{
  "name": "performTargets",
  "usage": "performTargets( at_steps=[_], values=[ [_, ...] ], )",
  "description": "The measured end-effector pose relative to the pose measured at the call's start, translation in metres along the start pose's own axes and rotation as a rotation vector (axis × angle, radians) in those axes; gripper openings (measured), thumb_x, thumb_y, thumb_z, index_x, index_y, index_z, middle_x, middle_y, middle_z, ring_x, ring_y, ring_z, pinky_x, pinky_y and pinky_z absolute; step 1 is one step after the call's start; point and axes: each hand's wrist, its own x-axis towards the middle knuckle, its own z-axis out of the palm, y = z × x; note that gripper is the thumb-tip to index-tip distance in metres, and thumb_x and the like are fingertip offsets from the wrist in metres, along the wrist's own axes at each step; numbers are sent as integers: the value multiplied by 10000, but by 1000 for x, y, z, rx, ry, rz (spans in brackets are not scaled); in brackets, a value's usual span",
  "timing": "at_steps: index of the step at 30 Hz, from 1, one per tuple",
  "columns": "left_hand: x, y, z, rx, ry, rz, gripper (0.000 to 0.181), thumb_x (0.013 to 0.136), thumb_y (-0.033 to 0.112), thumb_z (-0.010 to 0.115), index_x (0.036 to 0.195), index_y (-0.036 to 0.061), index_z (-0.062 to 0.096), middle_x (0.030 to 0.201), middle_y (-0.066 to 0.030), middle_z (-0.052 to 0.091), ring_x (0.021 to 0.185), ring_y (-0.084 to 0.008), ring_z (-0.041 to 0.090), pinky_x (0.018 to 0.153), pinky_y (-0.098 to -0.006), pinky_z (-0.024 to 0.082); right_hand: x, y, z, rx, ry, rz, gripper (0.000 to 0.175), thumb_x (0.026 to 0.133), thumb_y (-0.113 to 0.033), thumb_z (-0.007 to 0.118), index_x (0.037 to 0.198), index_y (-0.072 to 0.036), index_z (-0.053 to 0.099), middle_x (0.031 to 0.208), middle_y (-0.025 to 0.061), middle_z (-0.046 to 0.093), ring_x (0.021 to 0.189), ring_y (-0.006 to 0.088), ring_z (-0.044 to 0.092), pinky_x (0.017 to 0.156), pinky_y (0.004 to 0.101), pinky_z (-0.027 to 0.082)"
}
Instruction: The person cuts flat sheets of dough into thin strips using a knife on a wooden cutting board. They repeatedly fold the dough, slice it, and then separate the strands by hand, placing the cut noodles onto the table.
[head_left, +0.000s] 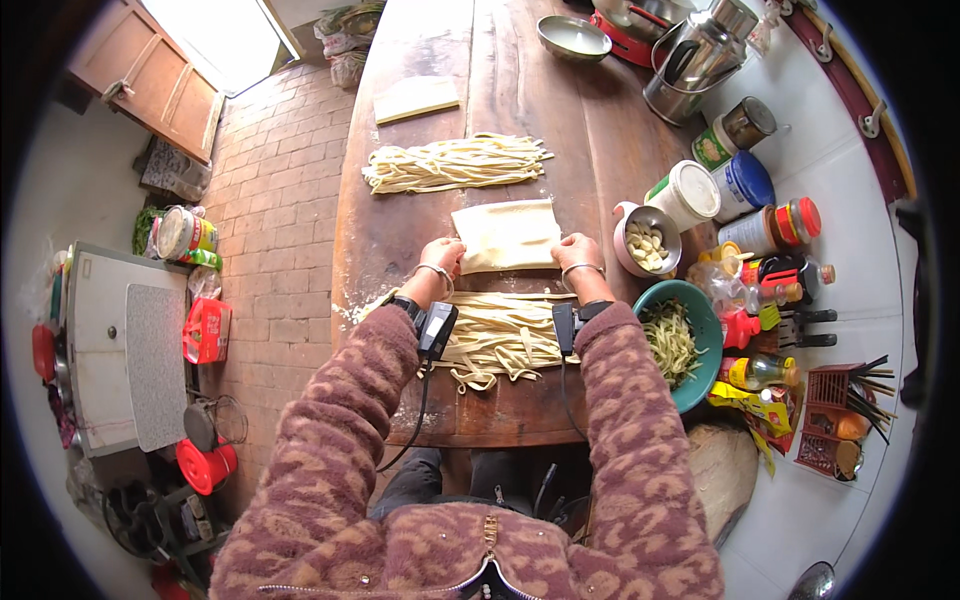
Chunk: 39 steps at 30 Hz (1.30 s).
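Observation:
A folded sheet of pale dough (510, 232) lies on the wooden table (525, 427), its near edge between my two hands. My left hand (444, 260) pinches its left corner, and my right hand (576, 255) pinches the right one. Closer to me, partly under my forearms, spreads a pile of cut noodles (502, 330) with loose curled ends. Beyond the sheet is a second bundle of cut noodles (457, 163). Farther off sits another folded dough piece (416, 97). Flour dusts the wood around them.
On the right stand a teal bowl of shredded vegetable (705, 367), a bowl of peeled garlic (646, 247), a white-lidded tub (686, 195), several bottles and a steel thermos (694, 64). A shallow metal bowl (574, 37) is at the back. Brick floor (262, 187) runs along the left.

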Motion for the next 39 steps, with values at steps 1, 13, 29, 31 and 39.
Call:
performTargets(
  at_steps=[1, 13, 29, 31, 39],
  values=[
    [1, -4, 1, 66, 28, 42, 166, 794, 180, 619, 913, 64, 631, 763, -19, 608, 595, -120, 547, 523, -274, 429, -2, 0, 0, 12, 20, -21, 248, 663, -265, 689, 855, -108, 679, 904, 127, 684, 891, 268, 645, 801, 361, 493],
    [-5, -3, 5, 68, 90, 91, 374, 822, 214, 647, 1151, 72, 541, 1032, -47, 610, 936, -154, 555, 788, -288, 426, 7, 14, 35, 569, -149, 112, 298, 695, -162, 731, 935, -5, 651, 863, 84, 672, 796, 162, 621, 738, 293, 484],
    [-172, -8, 36, -263, -930, 1, 417, 830, 75, 521, 1242, 35, 479, 1054, -42, 610, 924, -136, 605, 797, -283, 514, -225, 93, -64, 1010, -60, -315, 309, 763, -154, 678, 1001, 23, 592, 893, 60, 638, 795, 114, 578, 729, 274, 472],
    [-204, -28, 69, -205, -1041, -112, 426, 831, 75, 520, 1252, 32, 474, 1085, -53, 608, 967, -139, 599, 823, -282, 502, -280, 141, -95, 742, 92, -174, 278, 783, -134, 663, 1004, 18, 594, 905, 53, 642, 811, 116, 587, 728, 281, 479],
    [-330, -117, 209, 117, -1259, -207, 712, 831, 33, 563, 1448, 191, 245, 1074, -27, 596, 849, -122, 605, 737, -270, 491, -443, 302, -183, 927, 252, 145, 293, 825, -23, 619, 1110, 34, 582, 1014, 58, 640, 886, 131, 605, 808, 265, 483]
  ],
)
